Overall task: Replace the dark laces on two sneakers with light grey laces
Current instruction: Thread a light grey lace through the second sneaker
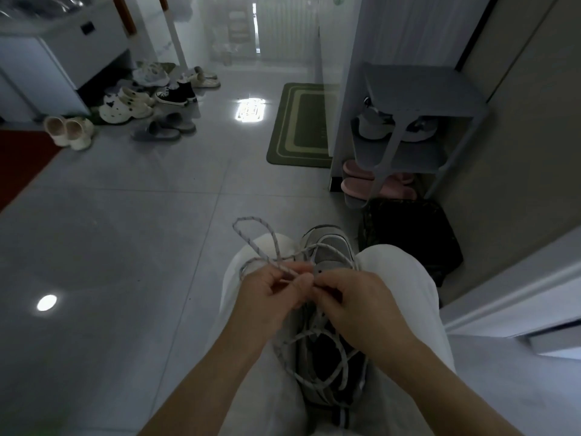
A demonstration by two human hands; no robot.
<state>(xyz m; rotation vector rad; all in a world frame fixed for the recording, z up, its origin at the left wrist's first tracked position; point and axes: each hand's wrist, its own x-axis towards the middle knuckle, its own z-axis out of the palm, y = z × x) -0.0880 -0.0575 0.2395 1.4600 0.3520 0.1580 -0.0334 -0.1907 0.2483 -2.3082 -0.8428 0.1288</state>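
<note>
A pale tiled floor (132, 234) fills the view, with a green doormat (298, 127) lying beside a grey shoe rack (418, 89) that holds pink slippers (358, 184) on its lowest level. A jumble of shoes (147, 99) lies far off to the left, by a white cabinet. Close to the camera, legs in white trousers (402, 278) cradle a grey sneaker (330, 250) between the knees, toe pointing away. A light grey lace (314, 354) — speckled with darker flecks — coils loosely over the sneaker's opening and loops out past the left knee. The left hand (267, 297) and the right hand (355, 300) meet just above the sneaker's tongue, the fingers of each pinched together on a strand of the lace, the two hands almost touching.
</note>
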